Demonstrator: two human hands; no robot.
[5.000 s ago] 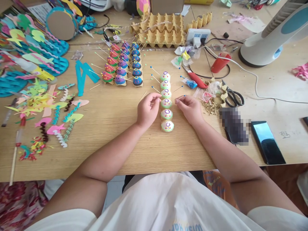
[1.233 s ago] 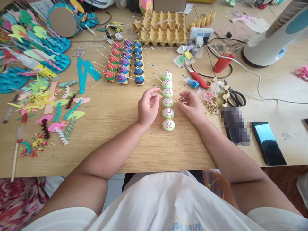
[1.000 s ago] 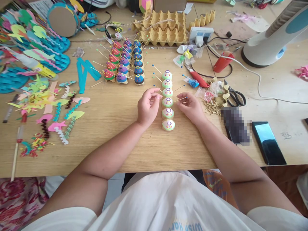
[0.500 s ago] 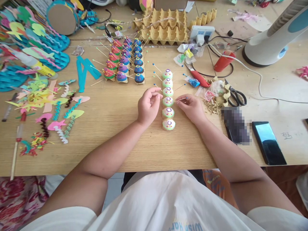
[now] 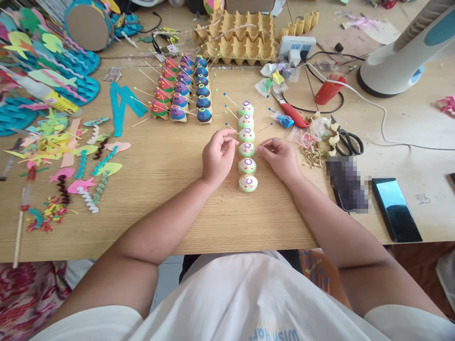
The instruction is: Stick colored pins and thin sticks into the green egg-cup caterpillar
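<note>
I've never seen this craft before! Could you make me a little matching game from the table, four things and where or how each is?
Column one
1. Right hand
2. White domes
3. Black-handled scissors
4. Squeeze bottle

Column two
A. Beside the torn carton scraps
B. Lying on the left, white and yellow
C. Fingertips at a blue-tipped stick
D. In a single row of six

Right pairs: 1-C, 2-D, 3-A, 4-B
</note>
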